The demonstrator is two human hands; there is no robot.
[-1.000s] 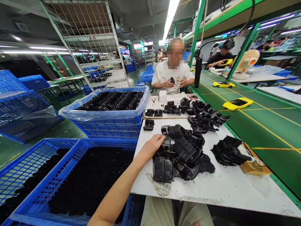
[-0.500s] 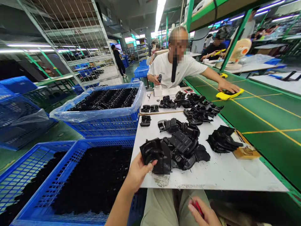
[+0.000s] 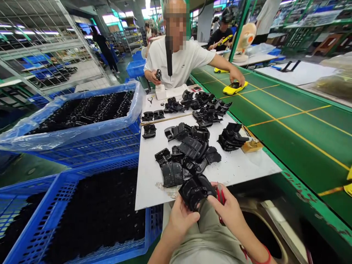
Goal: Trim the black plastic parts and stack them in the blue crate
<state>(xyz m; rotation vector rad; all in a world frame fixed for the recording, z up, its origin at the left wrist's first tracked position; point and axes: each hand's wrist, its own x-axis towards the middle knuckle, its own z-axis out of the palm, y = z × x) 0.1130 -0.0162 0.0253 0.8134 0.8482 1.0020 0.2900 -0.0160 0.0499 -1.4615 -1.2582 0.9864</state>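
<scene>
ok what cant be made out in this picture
- Head view: the underside of the black part, turned away from the camera above the left hand.
- Head view: the full shape of the red-handled tool, partly covered by the right hand.
- Head view: the lower pieces in the black pile, under those on top.
- Head view: the yellow object, cut off by the right edge.

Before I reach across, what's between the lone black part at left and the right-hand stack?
The head view shows a larger pile of black parts between them.
</scene>
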